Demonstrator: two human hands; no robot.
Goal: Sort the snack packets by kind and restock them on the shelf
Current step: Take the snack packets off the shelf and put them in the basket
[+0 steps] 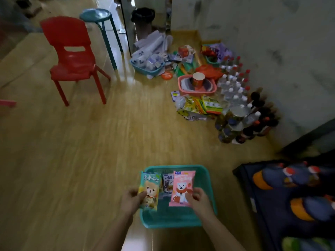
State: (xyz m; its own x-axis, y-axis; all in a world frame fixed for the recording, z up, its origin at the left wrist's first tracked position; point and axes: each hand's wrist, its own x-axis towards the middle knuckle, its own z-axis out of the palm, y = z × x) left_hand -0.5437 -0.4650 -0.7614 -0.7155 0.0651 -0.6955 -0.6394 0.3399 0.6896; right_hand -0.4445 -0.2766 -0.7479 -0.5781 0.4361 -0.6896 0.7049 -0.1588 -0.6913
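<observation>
Left hand [131, 198]: pinching a teal packet [149, 190] at the basket's left edge
Right hand [199, 200]: pinching a pink packet [181, 187] over the teal basket [181, 167]
Progress: early, I'd say; a dark packet [167, 183] lies in the basket; a snack heap [199, 105] waits by the wall; no shelf in sight

Glossy wood-look floor [90, 142], shiny plastic red chair [72, 57], teal plastic basket [208, 180], glossy printed snack packets [182, 187].

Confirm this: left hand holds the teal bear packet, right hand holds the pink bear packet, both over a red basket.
Not quite: the basket is teal, not red, as the head view shows. The left hand holds the teal bear packet and the right hand the pink bear packet, both over it.
</observation>
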